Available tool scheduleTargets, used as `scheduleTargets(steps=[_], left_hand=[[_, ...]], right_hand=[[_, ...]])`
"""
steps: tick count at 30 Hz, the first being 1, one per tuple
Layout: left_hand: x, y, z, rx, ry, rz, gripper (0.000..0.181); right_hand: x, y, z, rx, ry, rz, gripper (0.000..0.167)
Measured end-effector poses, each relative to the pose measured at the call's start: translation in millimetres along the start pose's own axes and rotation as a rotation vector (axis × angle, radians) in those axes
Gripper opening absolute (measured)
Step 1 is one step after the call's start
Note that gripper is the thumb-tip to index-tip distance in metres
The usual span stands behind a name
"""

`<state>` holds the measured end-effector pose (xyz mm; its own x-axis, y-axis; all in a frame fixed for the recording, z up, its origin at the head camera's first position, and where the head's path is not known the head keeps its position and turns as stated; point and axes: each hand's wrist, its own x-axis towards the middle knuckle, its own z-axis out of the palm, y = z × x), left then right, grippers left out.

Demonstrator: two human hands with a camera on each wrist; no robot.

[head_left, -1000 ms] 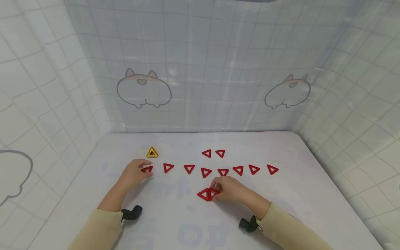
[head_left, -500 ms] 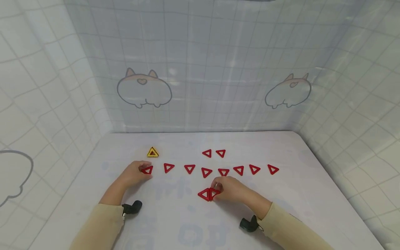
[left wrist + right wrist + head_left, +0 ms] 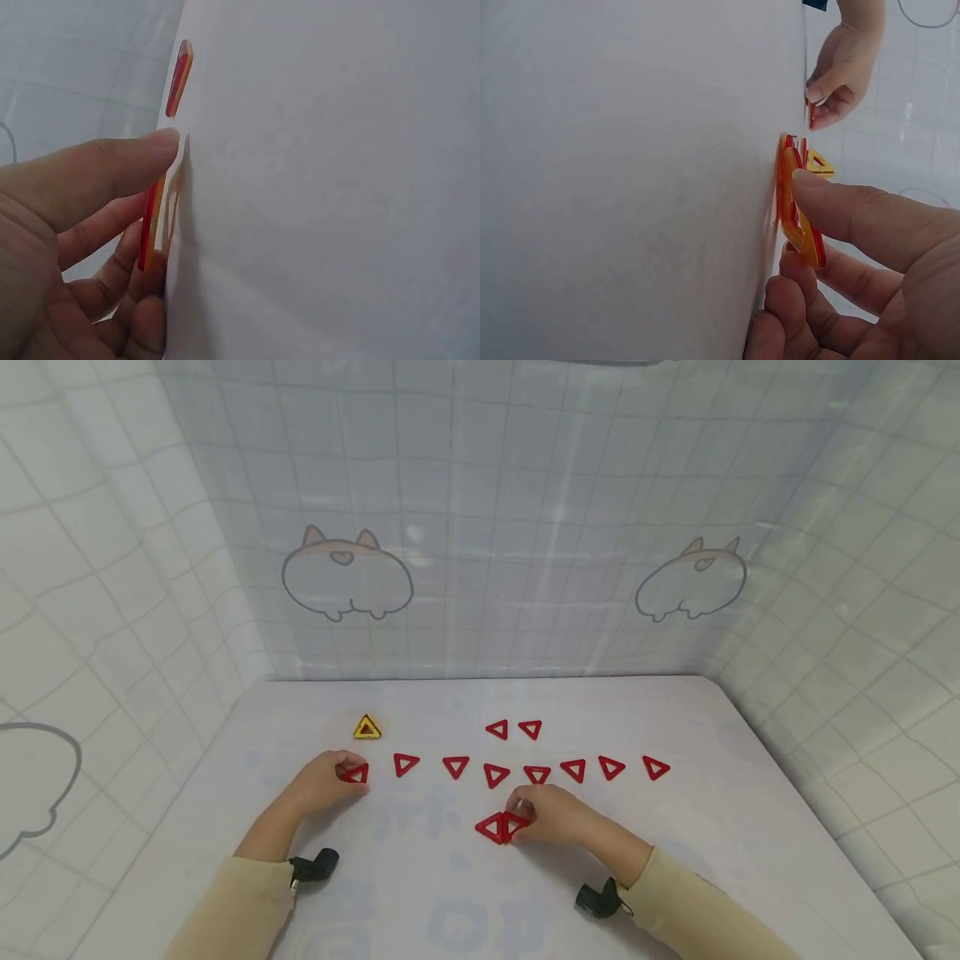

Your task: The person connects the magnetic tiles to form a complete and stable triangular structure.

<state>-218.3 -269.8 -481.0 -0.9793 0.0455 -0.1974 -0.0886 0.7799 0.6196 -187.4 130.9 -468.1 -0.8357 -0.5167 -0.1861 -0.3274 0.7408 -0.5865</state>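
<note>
At the left of the table, my left hand (image 3: 324,785) pinches a red triangular frame (image 3: 150,225) between thumb and fingers. In the left wrist view this piece stands slightly off the white surface, with its shadow beside it. My right hand (image 3: 555,814) grips another red triangular frame (image 3: 804,232) near the table's middle. That piece sits edge to edge with a second red triangle (image 3: 491,827) on its left; whether they are joined I cannot tell. Both held triangles show an orange-yellow side in the wrist views.
A yellow triangle (image 3: 367,727) with a dark centre lies behind my left hand. Several red triangles (image 3: 455,766) form a row across the white table (image 3: 420,893). Two more, a left one (image 3: 498,729) and a right one (image 3: 530,728), lie farther back. Tiled-pattern curtains (image 3: 480,568) surround the table.
My left fingers have drawn in around the red triangle, and the hand has come slightly toward me with it. My right hand stays in place on its triangle.
</note>
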Motion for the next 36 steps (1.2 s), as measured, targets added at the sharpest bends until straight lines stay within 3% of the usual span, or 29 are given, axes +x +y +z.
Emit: scheduleTargets(steps=[6, 13, 23, 29, 36], left_hand=[[-9.9, 12.1, 5.1, 0.005, -0.038, -0.006, 0.053], [-22.9, 37.2, 15.7, 0.031, -0.072, 0.060, 0.053], [-35.1, 67.1, 40.6, 0.039, -0.092, 0.128, 0.047], [-40.1, 83.9, 52.2, 0.062, -0.110, 0.158, 0.043], [-38.7, 94.2, 66.4, 0.095, -0.120, 0.225, 0.038]], right_hand=[[0.0, -0.1, 0.2, -0.007, -0.001, -0.004, 0.035], [0.0, -0.6, 0.1, -0.005, -0.009, -0.002, 0.036], [0.8, -0.8, -0.8, 0.005, -0.018, 0.002, 0.036], [1.2, 0.2, 0.0, 0.004, -0.017, 0.004, 0.037], [1.5, 0.7, -0.4, 0.001, -0.016, -0.003, 0.035]])
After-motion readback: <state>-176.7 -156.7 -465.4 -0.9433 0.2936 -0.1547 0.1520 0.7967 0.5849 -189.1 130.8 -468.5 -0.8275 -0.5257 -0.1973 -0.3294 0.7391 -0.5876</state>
